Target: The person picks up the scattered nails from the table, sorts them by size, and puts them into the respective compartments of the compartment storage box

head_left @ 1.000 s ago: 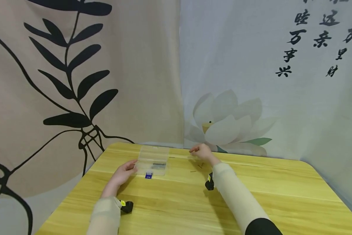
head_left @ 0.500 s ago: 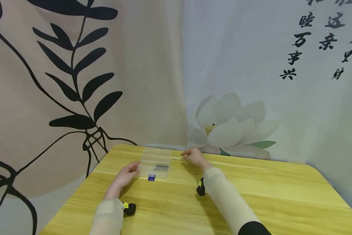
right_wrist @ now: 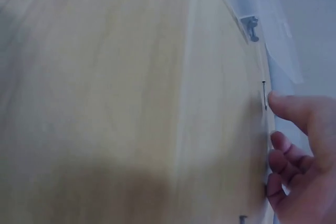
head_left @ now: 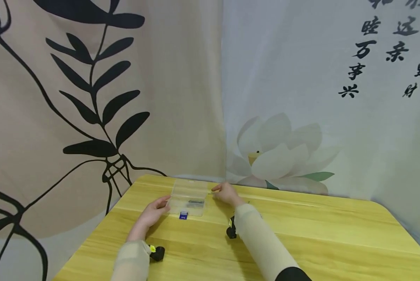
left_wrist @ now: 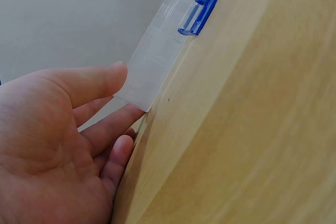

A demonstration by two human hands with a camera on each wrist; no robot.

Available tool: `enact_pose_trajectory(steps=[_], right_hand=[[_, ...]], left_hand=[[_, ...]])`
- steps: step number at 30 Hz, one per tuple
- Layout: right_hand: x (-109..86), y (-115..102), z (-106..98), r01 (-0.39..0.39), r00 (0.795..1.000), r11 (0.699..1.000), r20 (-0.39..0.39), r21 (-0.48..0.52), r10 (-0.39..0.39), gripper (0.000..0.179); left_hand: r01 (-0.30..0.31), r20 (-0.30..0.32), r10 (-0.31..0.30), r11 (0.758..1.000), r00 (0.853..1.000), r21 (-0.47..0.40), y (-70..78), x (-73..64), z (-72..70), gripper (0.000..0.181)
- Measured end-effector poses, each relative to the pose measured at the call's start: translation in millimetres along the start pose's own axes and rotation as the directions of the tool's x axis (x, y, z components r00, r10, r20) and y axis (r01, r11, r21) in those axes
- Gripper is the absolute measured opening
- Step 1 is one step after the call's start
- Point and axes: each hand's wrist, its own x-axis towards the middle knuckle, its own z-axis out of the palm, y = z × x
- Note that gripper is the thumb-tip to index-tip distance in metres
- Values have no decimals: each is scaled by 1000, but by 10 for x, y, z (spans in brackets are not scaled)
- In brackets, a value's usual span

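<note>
A clear plastic box (head_left: 176, 205) with a blue latch (head_left: 183, 215) lies with its lid (head_left: 189, 189) folded back. Small dark metal pieces (head_left: 196, 201) lie in its right part. My left hand (head_left: 155, 212) grips the box's near left corner, thumb on one side and fingers behind and under it in the left wrist view. To the right of the box, my right hand (head_left: 227, 194) is low over the table, fingers loosely bent. A thin nail (right_wrist: 264, 96) lies right at its thumb tip. Another nail (right_wrist: 242, 219) is partly visible lower in the right wrist view.
The wooden table (head_left: 195, 249) ends at a back edge just behind the box, close to a printed curtain (head_left: 181, 97). Black wrist cameras (head_left: 158, 253) sit on both wrists. The right sleeve (head_left: 264, 238) covers part of the tabletop.
My right hand has moved left toward the box, to the nail beside it. My left hand stays at the box. The head view has shifted slightly.
</note>
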Motion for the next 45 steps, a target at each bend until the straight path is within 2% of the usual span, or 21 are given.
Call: enact_pose_trajectory(steps=[4, 11, 18, 24, 30, 36, 45], right_hand=[[-8, -12, 37, -47, 999, 998, 2, -47, 47, 23], [-23, -21, 94, -55, 997, 994, -62, -92, 50, 15], [-85, -98, 124, -170, 979, 982, -127, -83, 159, 4], [-73, -113, 142, -207, 970, 968, -162, -145, 183, 5], [-66, -157, 142, -197, 973, 962, -159, -189, 168, 8], [-33, -164, 166, -193, 979, 953, -114, -233, 170, 18], [-51, -137, 214, -121, 992, 930, -72, -348, 102, 48]], left_hand=[[4, 1, -4, 1000, 1000, 6, 0, -14, 1, 48], [18, -5, -18, 1000, 1000, -5, -9, -34, 4, 48], [18, 7, -18, 999, 1000, -36, -2, -50, 28, 48], [19, 1, -19, 1000, 1000, -20, -2, -40, 36, 48], [19, 6, -19, 1000, 1000, -14, 14, -39, 8, 48], [13, 7, -13, 1000, 1000, -15, 23, -26, -15, 48], [1, 13, -1, 1000, 1000, -21, -1, -16, -17, 48]])
